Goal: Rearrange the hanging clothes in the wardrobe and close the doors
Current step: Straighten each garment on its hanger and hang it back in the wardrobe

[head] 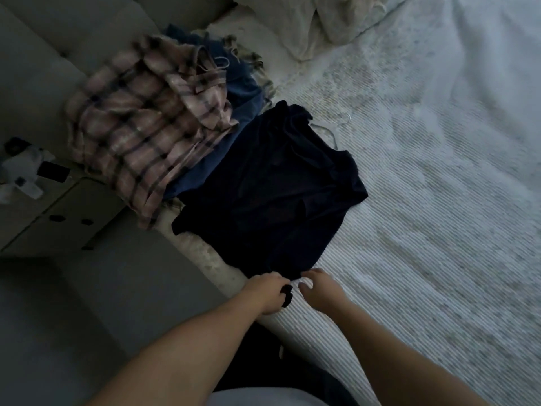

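Item: dark top (272, 189), laid flat on the bed (439, 215), near the bed's left edge, hem toward the person. A hanger hook (345, 117) shows at the top's far end.

Handling (judged): soft, light, limp; will sag and fold when lifted; best taken at the hem with both hands or by the hanger hook.

Left hand (268, 293): at the top's hem, fingers curled and pinching dark cloth.

Right hand (317, 288): just right of the hem, fingers apart and loosely bent, holding nothing.

Adjacent: plaid garment (140, 136) and blue garment (240, 109), left of and beyond the top, overlapping.

Room: right of the top, open bedspread; left, the bed's edge drops to floor (87, 317).
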